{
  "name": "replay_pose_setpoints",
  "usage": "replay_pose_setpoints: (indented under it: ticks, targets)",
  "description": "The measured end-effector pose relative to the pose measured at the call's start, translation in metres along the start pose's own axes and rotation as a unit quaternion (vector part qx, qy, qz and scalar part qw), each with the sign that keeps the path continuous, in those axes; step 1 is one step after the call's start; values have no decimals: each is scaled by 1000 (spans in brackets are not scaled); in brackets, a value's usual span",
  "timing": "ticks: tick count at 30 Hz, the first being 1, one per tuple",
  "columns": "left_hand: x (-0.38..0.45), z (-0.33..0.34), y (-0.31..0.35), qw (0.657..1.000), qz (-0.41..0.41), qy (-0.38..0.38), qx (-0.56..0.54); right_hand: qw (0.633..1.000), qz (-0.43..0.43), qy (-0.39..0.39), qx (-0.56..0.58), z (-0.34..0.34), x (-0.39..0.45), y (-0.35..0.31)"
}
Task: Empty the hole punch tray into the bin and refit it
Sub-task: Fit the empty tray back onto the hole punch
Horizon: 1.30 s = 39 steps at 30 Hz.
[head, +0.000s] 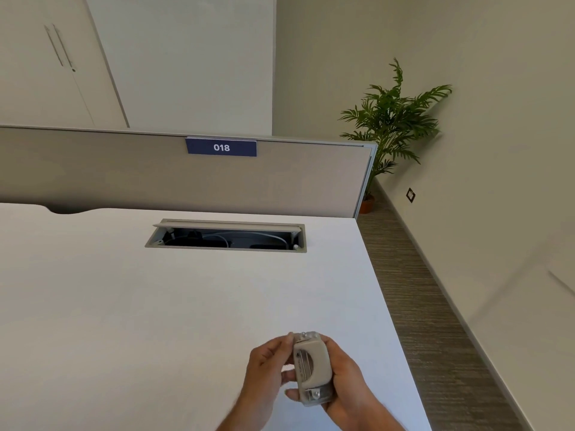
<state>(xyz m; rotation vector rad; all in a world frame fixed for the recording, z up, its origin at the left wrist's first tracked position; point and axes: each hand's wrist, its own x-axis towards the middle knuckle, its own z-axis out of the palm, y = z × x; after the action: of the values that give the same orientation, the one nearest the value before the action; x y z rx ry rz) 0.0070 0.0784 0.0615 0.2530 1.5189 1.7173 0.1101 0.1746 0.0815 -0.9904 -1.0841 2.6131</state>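
A small grey hole punch [312,368] with metal ends is held upright above the near right part of the white desk [155,306]. My right hand [345,377] wraps around its right side and back. My left hand [264,371] grips its left edge with thumb and fingertips. Whether the tray is on the punch cannot be told from here. No bin is in view.
An open cable hatch [225,236] with wires sits in the desk ahead. A grey partition [124,172] with a blue "018" label [221,147] backs the desk. The desk's right edge drops to striped carpet [435,306]. A potted plant [392,119] stands in the corner.
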Motion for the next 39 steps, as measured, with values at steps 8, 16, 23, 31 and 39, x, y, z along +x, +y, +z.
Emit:
replay_pose_setpoints:
  ticks: [8, 16, 23, 31, 39]
  targets:
    - [-6, 4, 8, 993, -58, 45, -94, 990, -74, 76, -88, 3, -4, 1]
    - [-7, 10, 5, 986, -56, 113, -112, 955, -169, 145, -195, 8, -3, 7]
    - [2, 11, -3, 968, -102, 81, -213, 961, -141, 140, -195, 6, 0, 6]
    - [5, 10, -14, 922, -200, -55, -326, 973, -78, 114, -184, 12, -3, 2]
    - [8, 2, -20, 933, -180, -77, -302, 973, -112, 105, -175, 11, 0, 7]
